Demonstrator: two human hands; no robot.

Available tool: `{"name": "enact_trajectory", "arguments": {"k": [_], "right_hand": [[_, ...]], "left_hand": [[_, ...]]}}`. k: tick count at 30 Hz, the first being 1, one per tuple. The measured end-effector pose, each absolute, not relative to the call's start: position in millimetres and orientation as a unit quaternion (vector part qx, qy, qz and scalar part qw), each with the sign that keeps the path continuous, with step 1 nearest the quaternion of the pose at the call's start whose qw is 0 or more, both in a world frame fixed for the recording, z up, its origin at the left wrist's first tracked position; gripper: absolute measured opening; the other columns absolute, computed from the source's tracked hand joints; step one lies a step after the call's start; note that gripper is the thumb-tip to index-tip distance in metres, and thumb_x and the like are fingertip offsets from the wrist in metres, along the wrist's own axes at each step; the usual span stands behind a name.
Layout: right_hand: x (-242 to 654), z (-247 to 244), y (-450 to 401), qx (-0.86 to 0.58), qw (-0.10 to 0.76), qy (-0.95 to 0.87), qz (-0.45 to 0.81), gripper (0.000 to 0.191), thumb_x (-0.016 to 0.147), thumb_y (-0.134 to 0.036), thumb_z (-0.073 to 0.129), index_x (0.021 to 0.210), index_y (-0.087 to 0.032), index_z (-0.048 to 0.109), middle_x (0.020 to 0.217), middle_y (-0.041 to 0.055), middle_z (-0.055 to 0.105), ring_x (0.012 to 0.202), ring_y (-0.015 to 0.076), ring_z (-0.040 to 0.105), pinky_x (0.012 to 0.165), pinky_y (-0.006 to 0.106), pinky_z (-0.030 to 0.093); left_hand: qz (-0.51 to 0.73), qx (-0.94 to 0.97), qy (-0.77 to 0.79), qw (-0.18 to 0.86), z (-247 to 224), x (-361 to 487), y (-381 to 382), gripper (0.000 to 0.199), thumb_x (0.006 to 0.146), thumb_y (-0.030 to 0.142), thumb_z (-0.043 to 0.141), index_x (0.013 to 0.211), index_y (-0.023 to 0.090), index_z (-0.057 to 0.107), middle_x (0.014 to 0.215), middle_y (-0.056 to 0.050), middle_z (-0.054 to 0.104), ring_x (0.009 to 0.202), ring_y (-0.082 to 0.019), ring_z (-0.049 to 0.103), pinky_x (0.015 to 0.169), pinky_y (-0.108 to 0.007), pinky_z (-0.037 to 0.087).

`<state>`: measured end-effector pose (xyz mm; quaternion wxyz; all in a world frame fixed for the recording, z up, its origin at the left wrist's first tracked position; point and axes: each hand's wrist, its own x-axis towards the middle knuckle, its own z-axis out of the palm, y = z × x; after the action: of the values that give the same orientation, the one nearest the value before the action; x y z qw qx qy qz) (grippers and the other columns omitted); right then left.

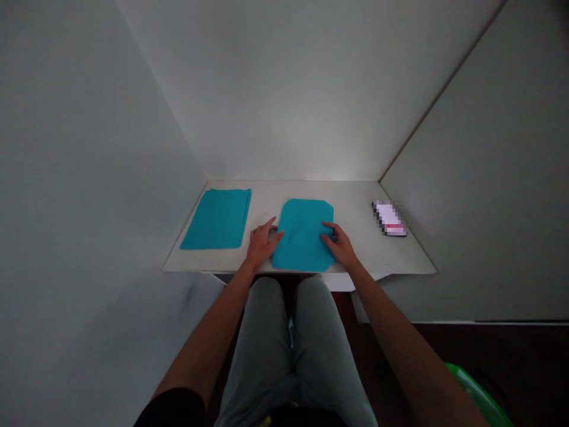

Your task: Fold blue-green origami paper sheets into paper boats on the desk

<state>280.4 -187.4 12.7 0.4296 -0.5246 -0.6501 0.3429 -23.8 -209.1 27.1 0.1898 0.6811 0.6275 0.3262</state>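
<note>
A teal sheet of paper (302, 237) lies flat on the white table (355, 252) in front of me, its corners folded or cut at a slant. My left hand (264, 242) is at the sheet's left edge, fingers apart, the thumb touching the paper. From the right, my right hand (338, 242) rests on the sheet with its fingers spread and the thumb apart. A stack of teal paper (217, 219) lies to the left of my left hand, its sheets slightly out of line.
A phone (390, 219) with a blurred screen lies at the table's right side. White walls (293, 118) close in the table at the back and both sides. Something green (478, 391) stands on the dark floor at lower right. My legs are under the table's front edge.
</note>
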Motion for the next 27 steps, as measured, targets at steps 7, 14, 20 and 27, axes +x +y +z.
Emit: {"name": "enact_trajectory", "arguments": {"k": [7,14,20,27], "right_hand": [[280.6,14.3,-188.8,-0.495,0.437,-0.649,0.379,0.052,0.087,-0.054,0.074,0.133,-0.029,0.072,0.133,0.0097,0.073,0.116,0.0312,0.069,0.099,0.049,0.058],[280.1,12.1,-184.8,-0.506,0.47,-0.609,0.39,0.058,0.085,-0.057,0.074,0.133,-0.025,0.069,0.111,0.008,0.076,0.098,0.0264,0.069,0.084,0.04,0.058],[279.9,8.7,-178.1,-0.515,0.479,-0.603,0.378,0.058,0.083,-0.057,0.074,0.131,-0.024,0.069,0.1,0.0046,0.074,0.089,0.023,0.065,0.077,0.036,0.056],[282.5,0.2,-173.2,-0.532,0.461,-0.632,0.325,0.059,0.086,-0.057,0.071,0.135,-0.024,0.068,0.114,0.0084,0.075,0.093,0.0258,0.067,0.085,0.042,0.058]], "left_hand": [[0.374,0.676,0.587,0.242,24.0,-30.4,-202.4,0.04,0.102,0.039,0.067,0.141,0.029,0.073,0.107,-0.003,0.084,0.1,-0.021,0.078,0.105,-0.038,0.055],[0.399,0.647,0.586,0.28,9.7,-34.5,-194.4,0.032,0.101,0.033,0.066,0.127,0.025,0.081,0.108,-0.004,0.084,0.097,-0.02,0.077,0.097,-0.034,0.059],[0.435,0.642,0.574,0.262,4.0,-38.3,-190.1,0.034,0.104,0.032,0.06,0.13,0.02,0.078,0.123,-0.009,0.081,0.109,-0.021,0.075,0.101,-0.035,0.057],[0.441,0.655,0.562,0.248,-0.5,-38.2,-187.8,0.03,0.101,0.031,0.066,0.126,0.02,0.079,0.115,-0.008,0.08,0.101,-0.02,0.073,0.096,-0.035,0.057]]}}
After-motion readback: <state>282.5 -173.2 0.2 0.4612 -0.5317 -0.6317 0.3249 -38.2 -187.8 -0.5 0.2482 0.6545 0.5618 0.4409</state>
